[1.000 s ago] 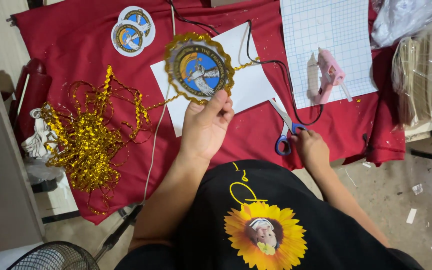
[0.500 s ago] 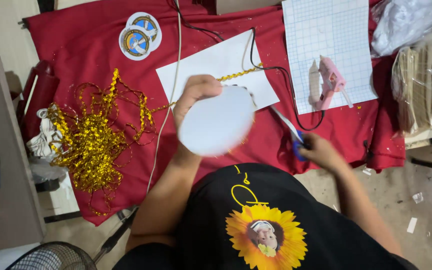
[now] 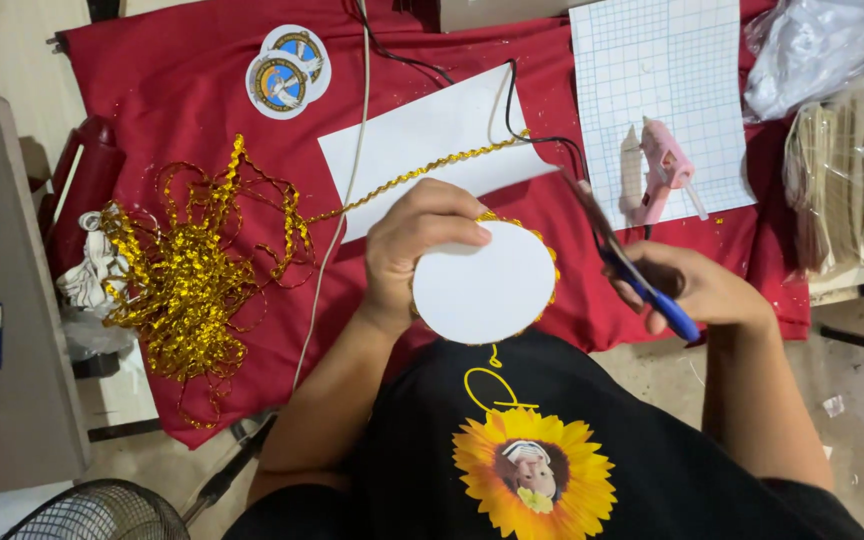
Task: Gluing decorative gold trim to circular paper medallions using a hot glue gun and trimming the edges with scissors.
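My left hand (image 3: 417, 245) is clamped on the white disc (image 3: 484, 282), gold trim (image 3: 548, 262) peeking out; right hand (image 3: 697, 290) grips blue scissors (image 3: 627, 265) just beside it.

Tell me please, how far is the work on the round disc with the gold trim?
Gold trim already edges the white disc, held back-side up in the left hand. The right hand holds blue-handled scissors near the edge. The trim remains joined to the gold pile, uncut.
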